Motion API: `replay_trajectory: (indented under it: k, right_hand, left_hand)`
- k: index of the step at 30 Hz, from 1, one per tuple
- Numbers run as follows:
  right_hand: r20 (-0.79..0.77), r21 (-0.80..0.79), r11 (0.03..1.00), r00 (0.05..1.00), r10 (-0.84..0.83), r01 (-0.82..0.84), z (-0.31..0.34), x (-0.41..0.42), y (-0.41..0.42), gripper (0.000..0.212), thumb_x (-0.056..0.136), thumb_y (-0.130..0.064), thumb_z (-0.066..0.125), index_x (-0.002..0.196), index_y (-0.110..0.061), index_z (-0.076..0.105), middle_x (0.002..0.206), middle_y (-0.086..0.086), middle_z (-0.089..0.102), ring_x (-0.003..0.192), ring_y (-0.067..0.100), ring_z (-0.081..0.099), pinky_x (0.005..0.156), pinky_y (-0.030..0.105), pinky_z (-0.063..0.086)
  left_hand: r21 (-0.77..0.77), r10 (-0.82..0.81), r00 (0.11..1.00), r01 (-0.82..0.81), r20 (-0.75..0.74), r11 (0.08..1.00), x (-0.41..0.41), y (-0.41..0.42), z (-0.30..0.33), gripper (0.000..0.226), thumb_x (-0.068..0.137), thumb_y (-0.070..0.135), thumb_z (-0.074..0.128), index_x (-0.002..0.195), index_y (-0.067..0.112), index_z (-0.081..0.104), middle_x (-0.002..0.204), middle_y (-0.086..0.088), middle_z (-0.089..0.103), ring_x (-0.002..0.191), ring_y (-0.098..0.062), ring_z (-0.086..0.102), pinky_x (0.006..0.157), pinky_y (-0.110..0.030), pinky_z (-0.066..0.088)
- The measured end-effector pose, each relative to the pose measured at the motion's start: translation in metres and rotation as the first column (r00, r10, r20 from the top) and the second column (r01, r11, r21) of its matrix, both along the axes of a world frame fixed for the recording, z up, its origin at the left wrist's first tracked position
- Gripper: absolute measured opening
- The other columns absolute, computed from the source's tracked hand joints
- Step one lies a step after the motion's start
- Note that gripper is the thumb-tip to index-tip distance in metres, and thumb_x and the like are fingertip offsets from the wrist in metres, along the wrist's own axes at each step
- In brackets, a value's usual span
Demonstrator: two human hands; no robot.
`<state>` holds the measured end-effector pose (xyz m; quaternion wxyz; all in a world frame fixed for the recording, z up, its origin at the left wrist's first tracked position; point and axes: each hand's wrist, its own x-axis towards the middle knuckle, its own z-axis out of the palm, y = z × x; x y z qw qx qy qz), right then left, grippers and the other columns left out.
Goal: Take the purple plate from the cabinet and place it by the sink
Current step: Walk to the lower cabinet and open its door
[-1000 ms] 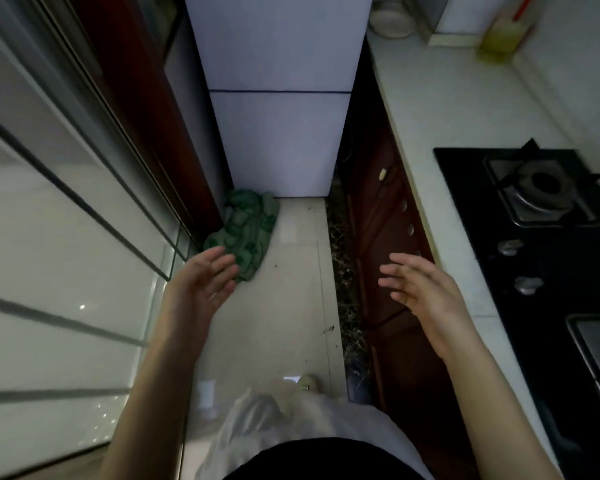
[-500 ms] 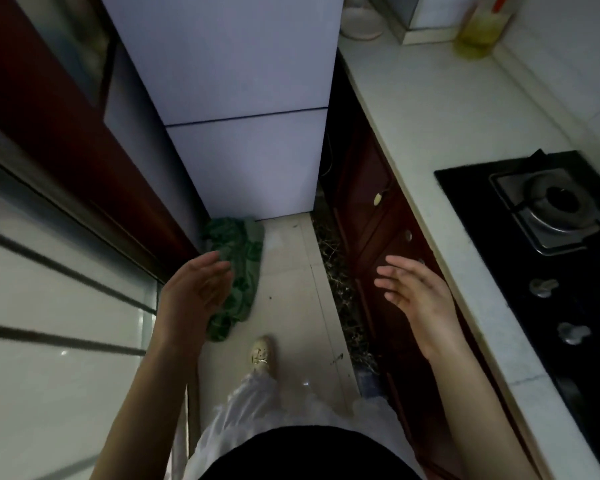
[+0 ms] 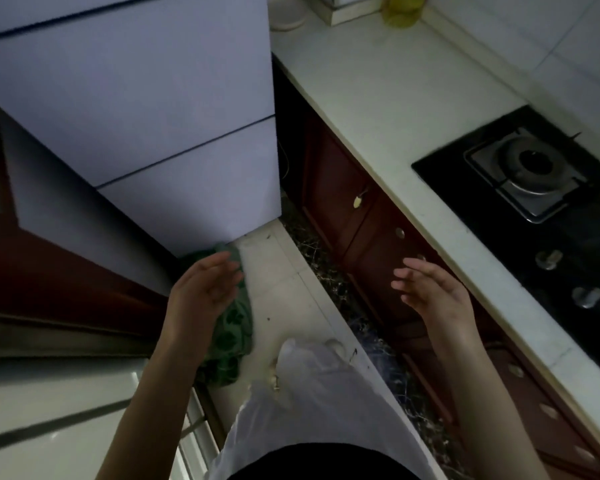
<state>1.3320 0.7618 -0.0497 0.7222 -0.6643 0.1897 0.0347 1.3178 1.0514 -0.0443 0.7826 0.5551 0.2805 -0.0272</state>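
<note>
No purple plate and no sink show in the head view. My left hand (image 3: 201,289) hangs over the floor with fingers apart and holds nothing. My right hand (image 3: 430,292) is held out in front of the dark red lower cabinets (image 3: 347,202), also with fingers spread and nothing in it. Both palms face each other, about a body's width apart. The cabinet doors under the white counter (image 3: 388,91) are closed, with small round knobs.
A pale fridge (image 3: 146,109) stands ahead on the left. A green cloth (image 3: 234,323) lies on the tiled floor by its base. A black gas hob (image 3: 534,181) sits in the counter on the right. A yellow bottle (image 3: 400,12) stands at the counter's far end.
The view has swung left and moved forward along the narrow kitchen floor; the fridge and cabinets are closer. Both hands stay spread and hold nothing.
</note>
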Motion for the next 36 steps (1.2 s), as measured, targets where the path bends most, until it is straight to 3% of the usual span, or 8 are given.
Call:
replay_trajectory:
  k: [6,12,20,27,32,36]
  right_hand:
    - [0.006,-0.043,0.997,0.998,-0.066,0.067,-0.005,0.024,-0.008,0.026,0.094,-0.007,0.045,0.095,-0.02,0.067,0.086,-0.003,0.072,0.073,0.007,0.068,0.062,0.015,0.053]
    - [0.02,-0.046,0.997,0.998,-0.065,0.066,-0.015,0.068,-0.016,0.027,0.095,-0.005,0.042,0.096,-0.018,0.065,0.09,0.001,0.068,0.071,0.006,0.066,0.061,0.014,0.051]
    - [-0.025,-0.082,0.997,1.0,0.0,-0.002,-0.038,0.127,-0.016,0.025,0.095,-0.004,0.039,0.101,-0.01,0.063,0.088,0.002,0.067,0.069,0.004,0.065,0.062,0.014,0.051]
    - [-0.07,-0.015,0.999,0.996,0.051,-0.052,-0.068,0.173,-0.007,0.025,0.094,0.0,0.038,0.099,-0.006,0.061,0.094,0.013,0.067,0.079,0.008,0.066,0.073,0.017,0.051]
    - [-0.126,-0.031,0.999,0.992,0.015,-0.019,-0.106,0.199,0.001,0.026,0.093,0.005,0.038,0.098,-0.004,0.062,0.096,0.017,0.066,0.09,0.023,0.064,0.086,0.031,0.05]
    - [-0.181,-0.041,0.998,0.982,-0.043,0.037,-0.137,0.214,0.008,0.028,0.091,0.01,0.038,0.098,-0.001,0.063,0.09,0.008,0.067,0.08,0.008,0.067,0.081,0.026,0.051]
  left_hand:
    - [0.002,-0.068,0.997,0.068,-0.025,0.998,0.046,-0.004,-0.014,0.027,0.093,0.012,0.038,0.092,0.019,0.063,0.095,-0.003,0.067,0.087,-0.013,0.066,0.077,-0.026,0.047]
    - [0.03,-0.12,0.992,0.121,-0.048,0.992,0.1,-0.014,-0.028,0.026,0.093,0.015,0.043,0.09,0.022,0.067,0.085,0.006,0.075,0.085,-0.011,0.07,0.074,-0.025,0.049]
    - [0.057,-0.186,0.979,0.191,-0.079,0.98,0.182,-0.045,-0.036,0.022,0.092,0.007,0.043,0.095,0.014,0.064,0.094,-0.005,0.067,0.087,-0.015,0.065,0.078,-0.027,0.048]
    - [0.047,-0.262,0.964,0.264,-0.038,0.963,0.236,-0.068,-0.061,0.019,0.09,0.01,0.048,0.094,0.019,0.065,0.084,0.006,0.074,0.083,-0.007,0.069,0.069,-0.016,0.051]
    - [0.066,-0.392,0.918,0.395,-0.052,0.916,0.255,-0.077,-0.094,0.021,0.089,0.012,0.05,0.098,0.024,0.066,0.09,0.009,0.074,0.092,-0.01,0.068,0.072,-0.014,0.05]
    - [0.044,-0.448,0.888,0.454,-0.102,0.89,0.27,-0.075,-0.125,0.024,0.089,0.01,0.049,0.097,0.025,0.066,0.098,0.0,0.071,0.094,-0.014,0.068,0.071,-0.013,0.05]
